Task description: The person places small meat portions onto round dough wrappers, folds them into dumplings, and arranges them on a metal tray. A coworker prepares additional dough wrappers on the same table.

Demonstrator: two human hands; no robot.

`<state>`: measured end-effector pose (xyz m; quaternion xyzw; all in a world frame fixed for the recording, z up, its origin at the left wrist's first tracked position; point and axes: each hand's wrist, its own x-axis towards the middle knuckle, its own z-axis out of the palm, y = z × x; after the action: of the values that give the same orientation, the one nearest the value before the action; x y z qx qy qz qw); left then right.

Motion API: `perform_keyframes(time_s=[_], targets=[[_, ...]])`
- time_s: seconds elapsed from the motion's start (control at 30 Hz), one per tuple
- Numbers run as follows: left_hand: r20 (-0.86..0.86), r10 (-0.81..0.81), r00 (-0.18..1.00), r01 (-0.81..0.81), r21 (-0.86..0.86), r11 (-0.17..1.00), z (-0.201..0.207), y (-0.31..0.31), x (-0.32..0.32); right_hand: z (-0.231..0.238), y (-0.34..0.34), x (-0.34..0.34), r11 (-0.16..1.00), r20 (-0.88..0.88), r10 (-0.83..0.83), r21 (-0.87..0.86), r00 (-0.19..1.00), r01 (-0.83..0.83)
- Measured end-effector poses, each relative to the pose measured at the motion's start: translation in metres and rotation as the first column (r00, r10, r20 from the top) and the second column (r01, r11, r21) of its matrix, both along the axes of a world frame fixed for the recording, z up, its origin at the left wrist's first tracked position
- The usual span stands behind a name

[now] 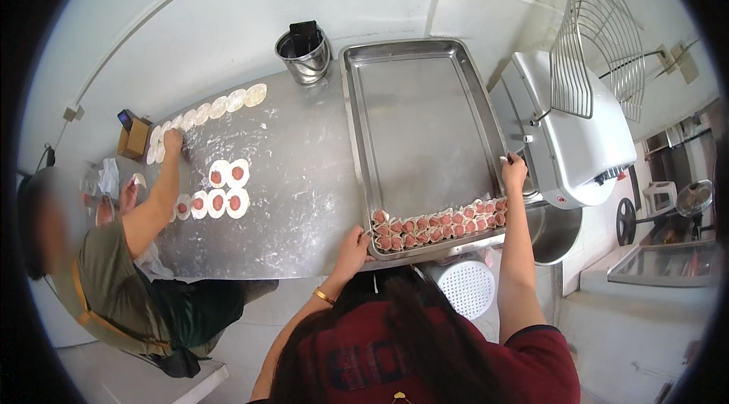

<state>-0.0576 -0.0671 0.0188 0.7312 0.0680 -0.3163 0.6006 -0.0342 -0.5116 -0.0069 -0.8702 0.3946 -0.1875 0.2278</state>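
Observation:
A large steel tray (425,119) lies in front of me. Along its near end sit rows of open-topped dumplings (437,231), pale wrappers around pink meat filling. My left hand (351,254) is closed at the tray's near left corner, thumb against the rim. Farther up the right side, my right hand (514,173) is closed around the tray's right rim. To the left, several round wrappers with filling (216,202) lie flat on the floury steel table (304,168).
At left a co-worker (114,252) reaches toward a row of plain wrappers (201,114). A metal bucket (306,62) stands beyond the table's middle. Right of the tray are a white machine with a wire guard (577,130) and a sink (558,233); a white stool (465,286) is below.

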Motion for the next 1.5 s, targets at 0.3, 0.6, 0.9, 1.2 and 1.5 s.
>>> perform_keyframes(time_s=[0.3,0.6,0.9,1.2,1.5], targets=[[0.235,0.204,0.950,-0.208,-0.007,0.978,-0.026,0.046,0.022,-0.005,-0.008,0.012,0.999,0.024,0.046,-0.012,0.999,-0.046],[0.755,0.115,0.646,-0.758,0.615,0.216,-0.036,0.226,0.118,0.043,0.158,0.004,0.898,0.322,0.440,-0.147,0.838,-0.415],[0.756,0.065,0.651,-0.724,0.593,0.353,-0.059,0.262,0.135,0.047,0.333,-0.027,0.631,0.344,0.696,0.127,0.631,-0.765],[0.599,0.145,0.788,-0.586,0.657,0.474,-0.041,0.271,0.137,0.047,0.383,-0.040,0.487,0.391,0.777,0.122,0.493,-0.865],[0.657,0.057,0.752,-0.592,0.635,0.496,-0.047,0.275,0.142,0.017,0.399,-0.039,0.466,0.293,0.816,0.178,0.499,-0.866]])
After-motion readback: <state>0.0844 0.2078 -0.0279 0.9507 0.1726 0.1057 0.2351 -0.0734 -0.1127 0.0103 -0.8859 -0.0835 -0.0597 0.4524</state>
